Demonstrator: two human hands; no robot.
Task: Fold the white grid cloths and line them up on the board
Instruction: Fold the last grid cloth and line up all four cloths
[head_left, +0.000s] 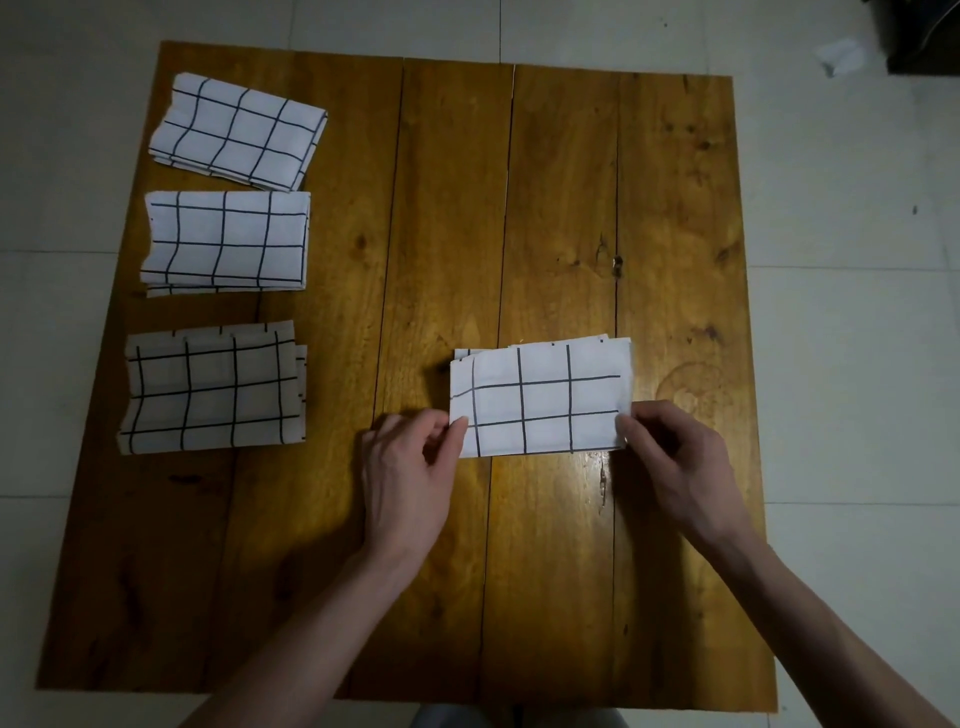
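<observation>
Folded grid cloth is lying lengthwise between both hands, fingers pinching its near corners. Left hand is sitting nearer the lined-up cloths.

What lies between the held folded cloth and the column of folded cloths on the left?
Nothing visible. Both hands, left and right, pinch the folded cloth; only bare board separates it from the three cloths.

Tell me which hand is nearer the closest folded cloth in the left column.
Left. The left hand is just right of that cloth; the right hand is farther right, across the cloth being folded.
</observation>
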